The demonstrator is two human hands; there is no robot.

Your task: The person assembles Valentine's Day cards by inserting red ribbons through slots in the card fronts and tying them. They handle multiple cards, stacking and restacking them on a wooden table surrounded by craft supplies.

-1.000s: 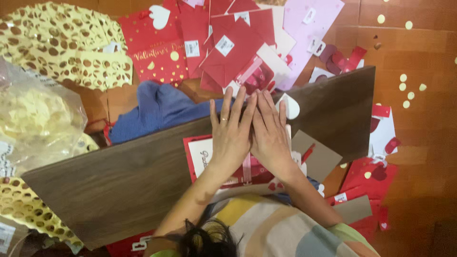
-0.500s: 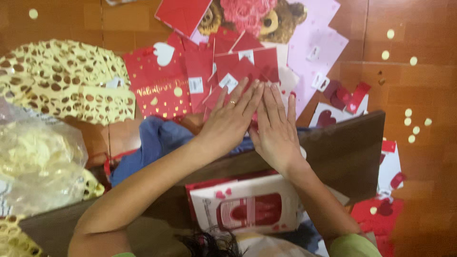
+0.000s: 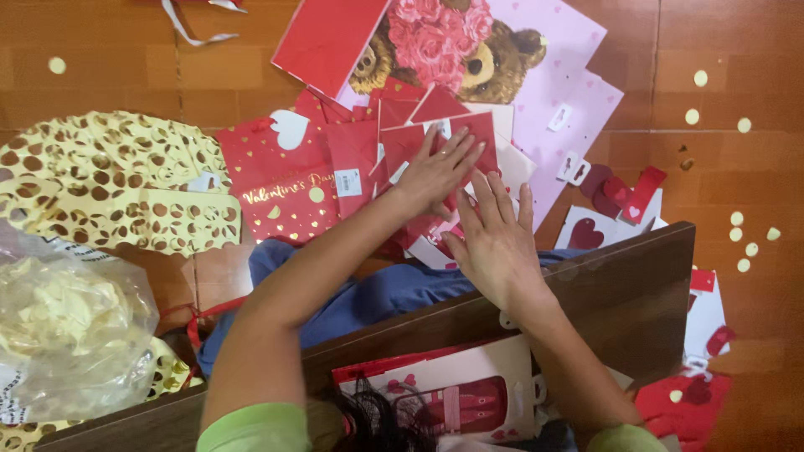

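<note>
A floor of reddish-brown tiles (image 3: 109, 59) is filling the background, with small pale paper dots lying scattered across it. At the far left of the frame a clear plastic bag (image 3: 71, 335) of cream-coloured filling is sitting below sheets of gold-spotted paper (image 3: 109, 188). Just right of these, a red gift bag (image 3: 280, 188) with gold dots and a white heart is lying flat. A blue cloth (image 3: 377, 297) is showing below it, partly tucked under a dark wooden board (image 3: 620, 285) running across the lower frame. At centre, the left hand (image 3: 435, 172) is lying open, fingers spread, pressing flat on a red envelope (image 3: 419, 138) in a pile of red envelopes. Just beside it, lower right, the right hand (image 3: 494, 238) is also open, palm down on the pile's edge, gripping nothing. At upper centre, a pink bear bag (image 3: 544, 75) is lying beneath the pile. At right, heart cut-outs (image 3: 586, 234) are lying near the board.
</note>
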